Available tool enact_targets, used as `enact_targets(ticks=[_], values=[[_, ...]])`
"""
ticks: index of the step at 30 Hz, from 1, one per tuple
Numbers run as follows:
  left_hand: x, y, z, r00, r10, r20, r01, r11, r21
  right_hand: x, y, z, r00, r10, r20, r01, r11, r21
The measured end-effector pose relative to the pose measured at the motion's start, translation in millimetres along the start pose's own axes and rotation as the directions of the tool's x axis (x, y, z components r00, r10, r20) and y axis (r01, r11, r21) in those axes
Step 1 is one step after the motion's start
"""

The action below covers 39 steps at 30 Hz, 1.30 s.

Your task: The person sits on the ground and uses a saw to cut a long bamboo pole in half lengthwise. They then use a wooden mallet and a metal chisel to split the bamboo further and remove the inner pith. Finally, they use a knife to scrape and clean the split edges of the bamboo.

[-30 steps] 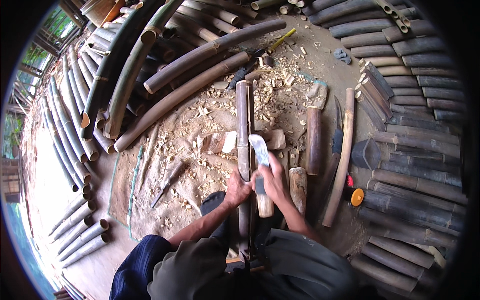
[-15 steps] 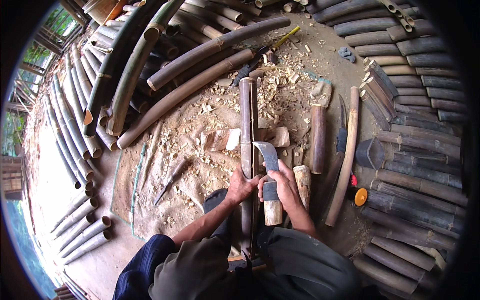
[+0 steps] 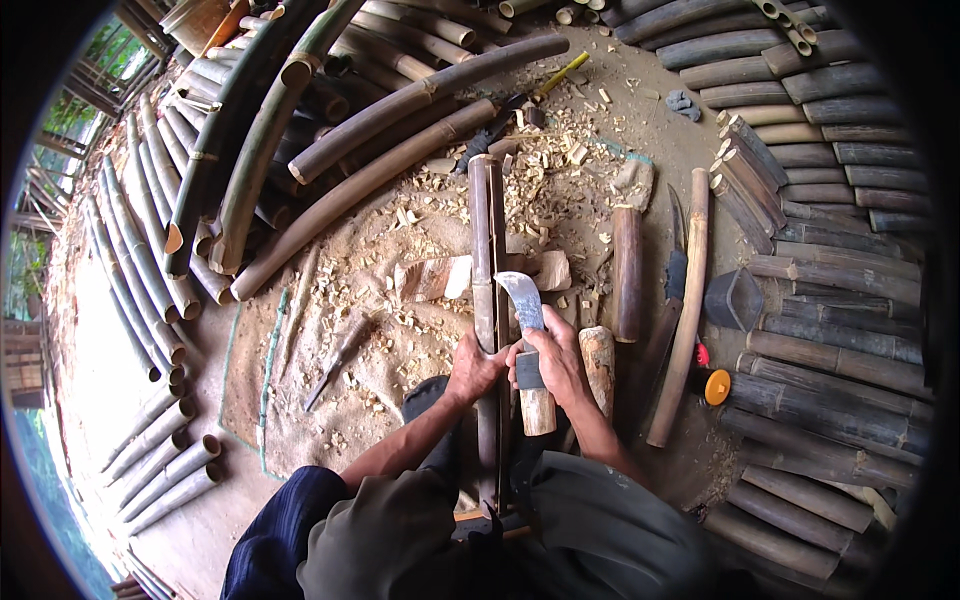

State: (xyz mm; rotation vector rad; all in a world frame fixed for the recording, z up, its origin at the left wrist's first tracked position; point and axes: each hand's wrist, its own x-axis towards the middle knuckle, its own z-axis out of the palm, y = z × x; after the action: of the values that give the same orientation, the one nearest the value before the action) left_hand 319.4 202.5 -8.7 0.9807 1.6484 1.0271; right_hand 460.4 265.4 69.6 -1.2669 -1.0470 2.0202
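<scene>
A long dark bamboo pole [image 3: 483,240] stands between my legs, its far end resting over a pale wooden block [image 3: 435,279]. A lengthwise split or groove runs along its right side. My left hand [image 3: 474,368] is wrapped round the pole at its middle. In my right hand [image 3: 556,358] is a billhook [image 3: 522,297] with a curved blade and a thick pale wooden handle, banded in black. The blade's tip lies at the pole's right side, just beyond my left hand; I cannot tell whether it touches.
Wood chips [image 3: 540,190] litter the sacking. Right of me lie a short bamboo piece [image 3: 627,270], a pale log [image 3: 598,365], a long knife [image 3: 676,262], a pole [image 3: 683,310] and a yellow-orange disc [image 3: 717,387]. Bamboo stacks [image 3: 840,350] line the right; poles [image 3: 375,185] lie left.
My right hand and the billhook have moved slightly away from me and left, bringing the blade closer to the pole. My left hand keeps its hold; the view shifts slightly.
</scene>
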Motion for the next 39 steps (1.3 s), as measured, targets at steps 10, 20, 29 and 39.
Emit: enact_targets(ticks=[10, 20, 29, 39], values=[[8.0, -22.1, 2.1, 0.996, -0.086, 0.016, 0.085, 0.995, 0.042, 30.0, -6.0, 0.2, 1.0, -0.002, 0.0, 0.002, 1.0, 0.03], [6.4, -15.3, -0.6, 0.996, -0.078, 0.043, 0.079, 0.996, -0.035, 63.2, -42.5, 5.0, 1.0, 0.0, -0.012, -0.001, 0.996, -0.086], [1.8, -17.0, 0.8, 0.993, -0.101, 0.06, 0.106, 0.991, -0.086, 95.4, -62.7, 3.7, 0.997, -0.073, 0.033, 0.075, 0.996, -0.044], [4.0, -13.1, -5.4, 0.986, -0.134, 0.1, 0.138, 0.99, -0.031, 149.5, -112.9, 4.3, 0.995, -0.082, 0.052, 0.092, 0.965, -0.246]])
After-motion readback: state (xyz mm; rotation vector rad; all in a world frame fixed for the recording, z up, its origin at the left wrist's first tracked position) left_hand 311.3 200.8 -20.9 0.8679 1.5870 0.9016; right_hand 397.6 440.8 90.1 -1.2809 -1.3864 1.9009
